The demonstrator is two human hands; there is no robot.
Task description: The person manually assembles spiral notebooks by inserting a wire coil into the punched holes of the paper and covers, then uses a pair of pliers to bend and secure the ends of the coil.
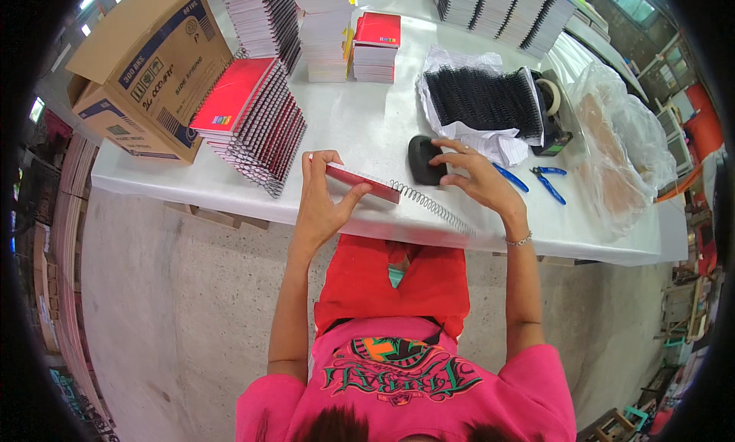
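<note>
My left hand [323, 201] is closed on a small red-covered notebook [360, 184], its thumb across the front and its fingers behind. A silver spiral wire coil [436, 202] runs from the notebook's right end, slanting down to the right beyond it, its far end blurred. My right hand [476, 174] is above the coil, with thumb and fingers apart. Its fingertips touch or overlap the right side of a rounded black object [423, 160] on the table, whose kind I cannot make out.
Red spiral notebooks [249, 120] are stacked beside a cardboard box [153, 74] at left. Behind stand red pads [375, 47] and taller stacks [505, 13]. Black coils [484, 97] lie on white paper. Right of them are blue-handled pliers [549, 184], a tape roll [548, 97] and clear plastic bags [622, 135].
</note>
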